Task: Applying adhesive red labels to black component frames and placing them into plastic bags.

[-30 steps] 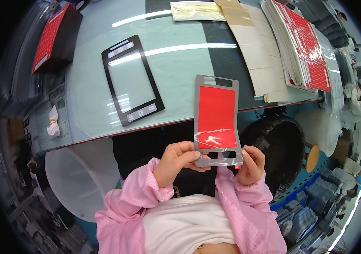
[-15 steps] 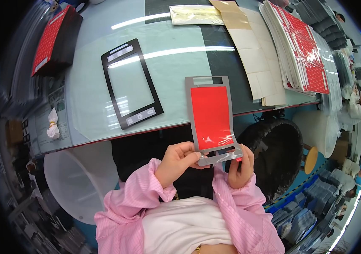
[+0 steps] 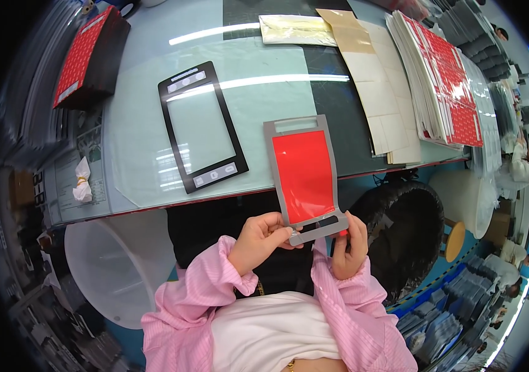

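Between my hands is a flexible sheet [image 3: 304,177] with a grey border and a red, shiny middle. Its far end rests over the table edge and its near end bends up toward me. My left hand [image 3: 259,240] pinches the near left corner between thumb and fingers. At the near right corner, my right hand [image 3: 350,247] has thumb and fingers closed on the sheet, by a small red tab [image 3: 342,233]. Left of the sheet, a black-framed panel [image 3: 235,144] with a transparent middle and pale labelled strips at both ends lies on the table.
Red-and-black boxes [image 3: 84,59] stand at the far left. Cardboard strips [image 3: 381,93] and a stack of red-and-white packs [image 3: 438,80] lie at the right. A crumpled white bundle [image 3: 82,180] sits near the left edge. Below are a white bin [image 3: 106,266] and a black-lined bin [image 3: 401,242].
The sheet has shifted slightly left, and its near end is turned differently, with less glare. Both hands keep their hold. The table scene has shifted slightly right in view.
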